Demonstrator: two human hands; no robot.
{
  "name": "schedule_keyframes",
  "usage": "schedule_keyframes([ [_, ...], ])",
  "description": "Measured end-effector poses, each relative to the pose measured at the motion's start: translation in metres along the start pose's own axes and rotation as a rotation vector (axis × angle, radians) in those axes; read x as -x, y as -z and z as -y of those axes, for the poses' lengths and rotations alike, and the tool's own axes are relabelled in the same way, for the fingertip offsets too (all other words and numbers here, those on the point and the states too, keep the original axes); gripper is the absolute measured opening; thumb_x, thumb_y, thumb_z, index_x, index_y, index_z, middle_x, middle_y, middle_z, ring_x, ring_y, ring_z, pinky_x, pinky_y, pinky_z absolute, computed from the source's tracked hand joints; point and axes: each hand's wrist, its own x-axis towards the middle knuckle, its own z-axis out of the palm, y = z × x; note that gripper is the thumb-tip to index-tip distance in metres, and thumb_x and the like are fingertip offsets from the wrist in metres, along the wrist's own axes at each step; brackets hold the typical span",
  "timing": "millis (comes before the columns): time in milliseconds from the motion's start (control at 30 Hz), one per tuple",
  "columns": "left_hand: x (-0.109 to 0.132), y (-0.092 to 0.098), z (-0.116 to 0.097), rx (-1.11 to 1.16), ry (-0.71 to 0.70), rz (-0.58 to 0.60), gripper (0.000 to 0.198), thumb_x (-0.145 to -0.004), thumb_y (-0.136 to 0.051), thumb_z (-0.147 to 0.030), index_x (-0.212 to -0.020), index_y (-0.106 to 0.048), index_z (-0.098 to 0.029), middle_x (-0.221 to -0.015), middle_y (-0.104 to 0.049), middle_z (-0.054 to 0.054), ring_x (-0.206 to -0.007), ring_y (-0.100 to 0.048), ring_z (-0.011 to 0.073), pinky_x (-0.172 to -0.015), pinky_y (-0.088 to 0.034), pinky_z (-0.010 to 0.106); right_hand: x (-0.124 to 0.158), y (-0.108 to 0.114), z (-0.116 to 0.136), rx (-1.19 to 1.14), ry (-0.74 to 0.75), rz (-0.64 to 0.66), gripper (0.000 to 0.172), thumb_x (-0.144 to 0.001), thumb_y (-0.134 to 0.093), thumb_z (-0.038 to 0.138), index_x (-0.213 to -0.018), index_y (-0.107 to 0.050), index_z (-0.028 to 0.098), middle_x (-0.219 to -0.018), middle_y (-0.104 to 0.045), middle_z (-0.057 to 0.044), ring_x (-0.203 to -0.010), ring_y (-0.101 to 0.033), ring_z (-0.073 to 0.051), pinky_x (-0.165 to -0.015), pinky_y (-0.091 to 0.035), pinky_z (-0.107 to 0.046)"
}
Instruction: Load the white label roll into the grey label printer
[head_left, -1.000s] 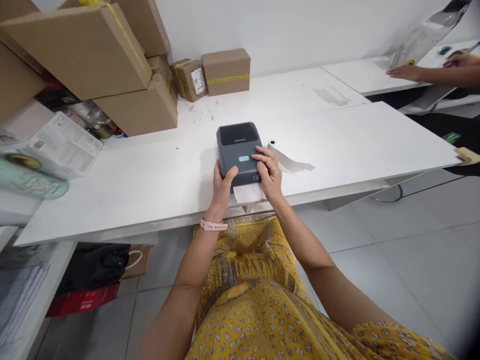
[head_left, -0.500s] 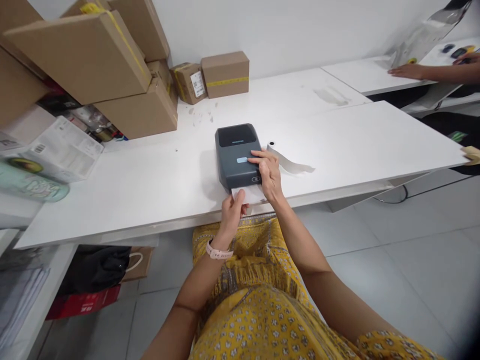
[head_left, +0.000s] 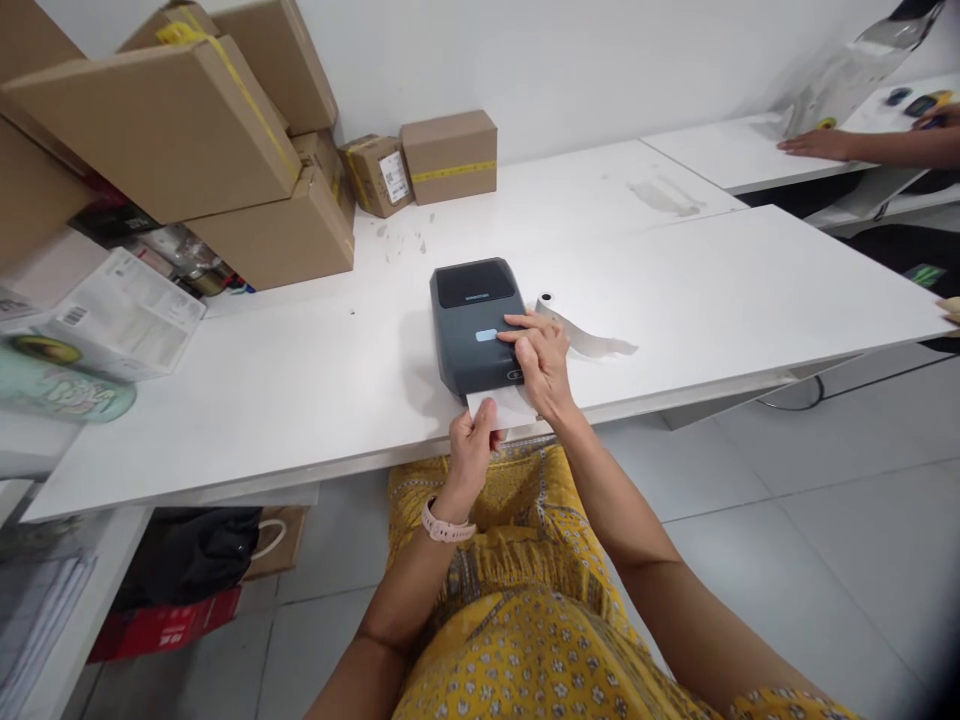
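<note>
A dark grey label printer [head_left: 469, 358] lies near the front edge of the white table, with a black top panel and a small light-blue window. White label paper [head_left: 510, 408] sticks out of its near end. My left hand [head_left: 471, 445], with a pink band on the wrist, pinches this paper between thumb and fingers. On the printer's right side rests my right hand [head_left: 544, 365], two fingers stretched over the lid toward the window and the others bent. Just behind it, a white paper roll [head_left: 546, 300] trails a loose strip to the right.
Cardboard boxes [head_left: 255, 235] are stacked at the back left, and two smaller ones, including a box with yellow tape [head_left: 454, 165], stand against the wall. A green bottle [head_left: 82, 385] lies at the left. Another person's hand [head_left: 814, 145] rests on the far right table.
The view has tilted up slightly, so the table sits lower in it. Slightly more of the paper shows below the printer, still pinched in my left hand. My right hand stays on the printer.
</note>
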Motion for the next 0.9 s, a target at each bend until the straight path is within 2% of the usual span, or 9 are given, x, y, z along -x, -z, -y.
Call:
schedule_keyframes([
  [100, 0.001, 0.008, 0.0, -0.102, -0.089, 0.06, 0.063, -0.074, -0.075, -0.078, -0.061, -0.055, -0.02, -0.05, -0.054, -0.003, -0.046, -0.046, 0.0081, -0.046, -0.036, 0.022, -0.009, 0.01, 0.006, 0.147, 0.084, 0.088, 0.037, -0.111, -0.04, 0.047, -0.114, -0.075, 0.035, -0.131, -0.073, -0.001, -0.138, -0.056, -0.026, -0.13, -0.018, -0.06],
  [167, 0.003, 0.017, -0.003, -0.161, -0.177, 0.042, 0.06, -0.082, -0.07, -0.073, -0.059, -0.055, -0.02, -0.051, -0.054, -0.003, -0.048, -0.048, 0.0094, -0.049, -0.038, 0.023, -0.016, 0.017, 0.008, 0.234, 0.166, 0.151, 0.032, -0.11, -0.046, 0.046, -0.116, -0.075, 0.035, -0.129, -0.073, -0.001, -0.137, -0.055, -0.026, -0.132, -0.012, -0.059],
  [333, -0.002, 0.042, -0.019, -0.182, -0.464, -0.169, 0.044, -0.097, -0.053, -0.048, -0.065, -0.066, -0.02, -0.057, -0.059, -0.001, -0.054, -0.054, 0.0122, -0.055, -0.043, 0.024, -0.034, 0.027, 0.013, 0.37, 0.353, 0.218, 0.029, -0.11, -0.048, 0.046, -0.107, -0.074, 0.032, -0.139, -0.07, 0.0, -0.15, -0.046, -0.029, -0.134, -0.003, -0.06],
  [467, -0.022, 0.049, -0.036, -0.137, -0.562, -0.266, 0.038, -0.097, -0.051, -0.038, -0.068, -0.067, -0.02, -0.058, -0.059, -0.001, -0.054, -0.053, 0.012, -0.055, -0.042, 0.024, -0.041, 0.017, 0.017, 0.364, 0.38, 0.261, 0.033, -0.111, -0.045, 0.047, -0.096, -0.068, 0.027, -0.134, -0.074, -0.001, -0.154, -0.044, -0.029, -0.135, -0.004, -0.061],
  [600, -0.043, 0.044, -0.045, -0.148, -0.614, -0.292, 0.036, -0.098, -0.051, -0.037, -0.071, -0.067, -0.02, -0.063, -0.061, 0.0, -0.058, -0.055, 0.0132, -0.056, -0.043, 0.026, -0.039, 0.01, 0.015, 0.285, 0.308, 0.288, 0.035, -0.111, -0.045, 0.047, -0.093, -0.066, 0.026, -0.131, -0.077, -0.002, -0.154, -0.046, -0.029, -0.134, -0.009, -0.064],
  [667, -0.049, 0.04, -0.043, -0.179, -0.629, -0.304, 0.032, -0.099, -0.053, -0.041, -0.084, -0.072, -0.02, -0.081, -0.071, 0.004, -0.072, -0.063, 0.0155, -0.067, -0.05, 0.027, -0.031, 0.013, 0.012, 0.218, 0.25, 0.272, 0.033, -0.111, -0.044, 0.047, -0.1, -0.069, 0.027, -0.136, -0.075, -0.003, -0.152, -0.048, -0.029, -0.133, -0.014, -0.065],
  [733, -0.052, 0.038, -0.037, -0.207, -0.634, -0.27, 0.034, -0.1, -0.056, -0.049, -0.109, -0.074, -0.021, -0.114, -0.076, 0.009, -0.103, -0.069, 0.02, -0.09, -0.055, 0.033, -0.021, 0.018, 0.007, 0.133, 0.176, 0.243, 0.034, -0.111, -0.043, 0.05, -0.116, -0.069, 0.029, -0.146, -0.069, -0.006, -0.151, -0.05, -0.029, -0.13, -0.025, -0.064],
  [800, -0.052, 0.037, -0.028, -0.204, -0.618, -0.172, 0.048, -0.1, -0.057, -0.057, -0.131, -0.068, -0.023, -0.143, -0.067, 0.011, -0.132, -0.062, 0.0246, -0.113, -0.049, 0.039, -0.01, 0.025, 0.002, 0.044, 0.103, 0.206, 0.041, -0.11, -0.043, 0.054, -0.135, -0.063, 0.031, -0.157, -0.06, -0.009, -0.152, -0.049, -0.03, -0.126, -0.035, -0.062],
  [900, -0.053, 0.039, -0.016, -0.147, -0.545, -0.04, 0.064, -0.099, -0.054, -0.068, -0.147, -0.06, -0.025, -0.16, -0.056, 0.011, -0.151, -0.049, 0.0283, -0.127, -0.039, 0.043, -0.002, 0.035, 0.0, -0.055, 0.044, 0.141, 0.051, -0.108, -0.044, 0.057, -0.153, -0.05, 0.033, -0.164, -0.052, -0.011, -0.156, -0.045, -0.03, -0.127, -0.038, -0.061],
])
